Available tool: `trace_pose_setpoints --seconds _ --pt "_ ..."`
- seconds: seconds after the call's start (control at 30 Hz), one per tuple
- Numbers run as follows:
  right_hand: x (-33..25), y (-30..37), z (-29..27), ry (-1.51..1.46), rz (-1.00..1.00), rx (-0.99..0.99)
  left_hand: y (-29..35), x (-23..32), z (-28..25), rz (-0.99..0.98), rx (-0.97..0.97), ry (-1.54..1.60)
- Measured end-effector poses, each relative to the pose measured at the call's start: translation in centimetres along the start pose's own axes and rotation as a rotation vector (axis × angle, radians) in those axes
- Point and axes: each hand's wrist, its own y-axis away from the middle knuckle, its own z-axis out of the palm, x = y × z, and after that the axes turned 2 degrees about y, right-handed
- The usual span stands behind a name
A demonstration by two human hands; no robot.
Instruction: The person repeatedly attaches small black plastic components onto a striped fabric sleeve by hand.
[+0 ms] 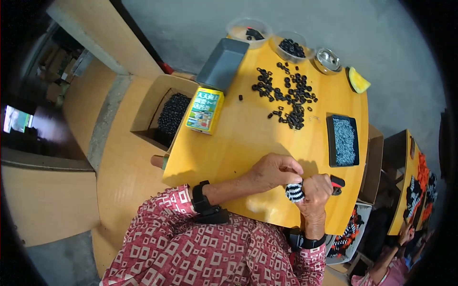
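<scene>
A small black-and-white striped knitted piece (294, 192) is between my two hands, above the near edge of the yellow table. My left hand (274, 171) has its thumb and fingertips pinched together at the top of this piece. Closed in a fist, my right hand (315, 194) grips its right side. Anything small inside the pinch is hidden by the fingers. Just beyond my right knuckles is a red and black tool (338, 182); whether it touches the hand I cannot tell.
Loose small black parts (291, 95) lie on the yellow table (229, 157). Around them stand a black tray of grey pieces (329, 143), plastic tubs (273, 44), a metal bowl (327, 70), a melon wedge (359, 82), a grey bin (210, 66) and a yellow box (214, 125).
</scene>
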Motion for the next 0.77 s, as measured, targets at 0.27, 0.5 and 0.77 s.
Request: trace_pose_setpoints --seconds 0.27,0.5,0.77 --pt "-1.0 -3.9 0.8 -0.051 -0.049 0.037 2.2 3.2 -2.0 0.077 0.105 0.110" --pt "-1.8 -5.6 1.6 -0.048 -0.122 0.079 3.3 5.4 -2.8 0.134 0.128 0.018" --pt "-4.1 -5.7 2.9 -0.064 -0.200 -0.052 6.0 3.9 -3.7 0.141 0.129 0.028"
